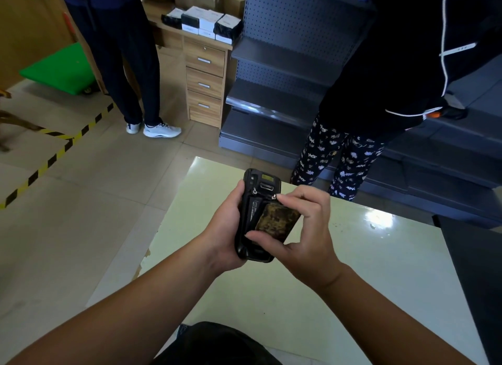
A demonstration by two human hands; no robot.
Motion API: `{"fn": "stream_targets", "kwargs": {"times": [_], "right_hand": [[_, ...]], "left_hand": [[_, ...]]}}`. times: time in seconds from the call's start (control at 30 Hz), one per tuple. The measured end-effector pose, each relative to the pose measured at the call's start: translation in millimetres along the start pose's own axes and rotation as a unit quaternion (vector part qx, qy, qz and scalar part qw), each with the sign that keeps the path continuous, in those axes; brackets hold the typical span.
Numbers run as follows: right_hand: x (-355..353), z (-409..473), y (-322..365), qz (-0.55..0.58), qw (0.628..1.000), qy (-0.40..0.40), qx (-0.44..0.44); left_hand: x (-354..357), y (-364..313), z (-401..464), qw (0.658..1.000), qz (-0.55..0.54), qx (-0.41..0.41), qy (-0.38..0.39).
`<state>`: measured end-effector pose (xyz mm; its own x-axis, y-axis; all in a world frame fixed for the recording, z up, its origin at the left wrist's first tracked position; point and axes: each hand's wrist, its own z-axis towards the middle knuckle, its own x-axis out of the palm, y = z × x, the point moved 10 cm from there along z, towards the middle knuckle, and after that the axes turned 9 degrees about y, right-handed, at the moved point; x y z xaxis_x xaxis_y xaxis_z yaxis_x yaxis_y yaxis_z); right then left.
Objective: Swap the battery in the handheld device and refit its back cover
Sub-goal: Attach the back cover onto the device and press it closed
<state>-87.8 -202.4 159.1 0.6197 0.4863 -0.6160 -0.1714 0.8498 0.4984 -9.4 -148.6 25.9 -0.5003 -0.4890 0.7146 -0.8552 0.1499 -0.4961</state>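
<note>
- my left hand [226,229] grips the black handheld device [254,201] by its side, back facing up.
- my right hand [304,229] pinches the worn back cover [277,222] between thumb and fingers, tilted up over the device's back.
- both are above the pale table [353,269].

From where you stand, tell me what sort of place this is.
Probably a shop's stockroom or a store being fitted out. Bare grey metal pegboard shelving stands against the wall, small black-and-white product boxes are stacked on a wooden drawer unit, and yellow-and-black hazard tape crosses the tiled floor.
</note>
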Motion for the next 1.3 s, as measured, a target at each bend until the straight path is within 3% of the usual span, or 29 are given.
{"fn": "stream_targets", "kwargs": {"times": [0.2, 0.43, 0.77, 0.93, 1.1, 1.3], "right_hand": [[-5, 0, 22, -0.027, 0.995, -0.003, -0.097], [4, 10, -12, 0.101, 0.986, 0.097, 0.092], [-2, 3, -1, 0.092, 0.989, 0.087, 0.073], [1, 21, -19, 0.123, 0.967, 0.182, 0.132], [-6, 28, -20, 0.103, 0.962, 0.216, 0.130], [-15, 41, -18, 0.149, 0.959, 0.180, 0.161]], "left_hand": [[1, -1, 0, 1.000, 0.022, -0.001, -0.002], [14, -13, -7, 0.999, 0.031, 0.017, 0.011], [-1, -3, -6, 0.999, -0.017, 0.021, -0.029], [12, -20, -9, 0.999, 0.027, 0.017, -0.006], [36, -30, -13, 0.998, 0.044, 0.032, 0.035], [46, -38, -21, 0.997, 0.032, 0.054, 0.036]]}}
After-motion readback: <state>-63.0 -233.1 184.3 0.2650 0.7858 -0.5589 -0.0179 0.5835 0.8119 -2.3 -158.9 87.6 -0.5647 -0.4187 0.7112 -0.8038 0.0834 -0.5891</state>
